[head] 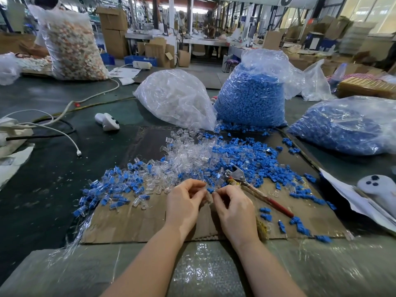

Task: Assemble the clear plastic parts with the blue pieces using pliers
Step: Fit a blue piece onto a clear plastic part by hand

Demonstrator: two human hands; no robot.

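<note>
Both hands meet over the cardboard near the middle of the view. The right hand pinches a blue piece between thumb and forefinger, the other fingers curled under. The left hand has its fingertips curled in toward that same piece, touching or nearly touching it — whether it grips a clear part I cannot tell, as the fingers hide it.

The pliers lie on the cardboard at about 1 o'clock from the right hand, metal head among the parts, red handle running off toward 4 o'clock; neither hand touches them.

At 12 o'clock from the hands sits a heap of clear parts, with loose blue pieces spread to 1 and 2 o'clock. At 9 to 10 o'clock lies a scatter of joined blue-and-clear units. A few more blue pieces lie at 4 o'clock.

Farther back on the worktop stand three bags — a clear-part bag at 12 o'clock, a blue bag beside it, and another blue bag at 2 o'clock.
</note>
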